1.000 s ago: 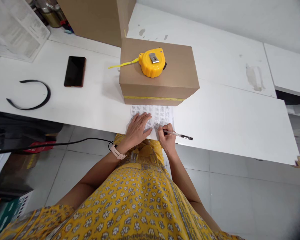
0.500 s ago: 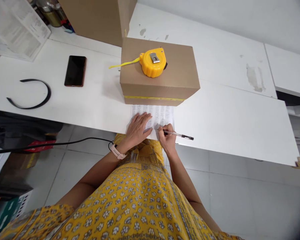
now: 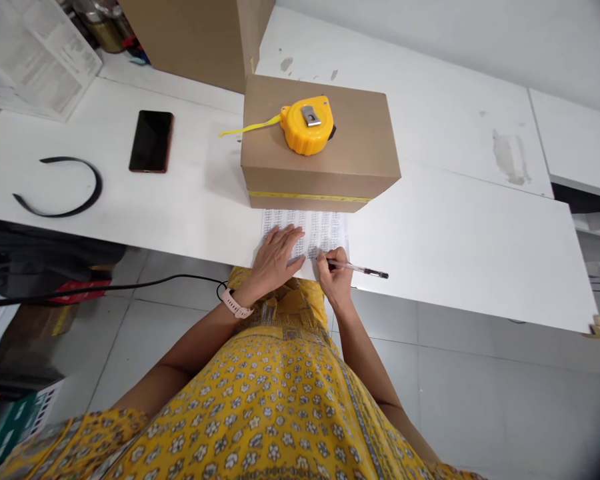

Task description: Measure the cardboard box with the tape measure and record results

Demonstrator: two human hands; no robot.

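A sheet of paper (image 3: pixel 329 230) with columns of writing lies at the table's front edge, its far end against or under a cardboard box. My left hand (image 3: pixel 278 255) rests flat on the sheet's left side, fingers stretched out. In my right hand (image 3: pixel 336 275) a pen (image 3: pixel 363 269) is gripped, its tip down at the paper's lower right and its clear barrel slanting out to the right. Just beyond the paper stands the cardboard box (image 3: pixel 325 157), a yellow measuring tape strip (image 3: pixel 310 197) across its front. On top sits a yellow tape measure (image 3: pixel 307 127), its strip end sticking out leftward.
A phone (image 3: pixel 151 141) and a black headband-like arc (image 3: pixel 98 188) lie on the white table (image 3: pixel 460 233) to the left. Behind them stand a larger cardboard box (image 3: pixel 190 40) and several jars (image 3: pixel 105 33). A black cable (image 3: pixel 155 282) runs below the table's edge.
Almost nothing differs. The pen and my right hand have shifted very slightly; my left hand stays in place on the paper.
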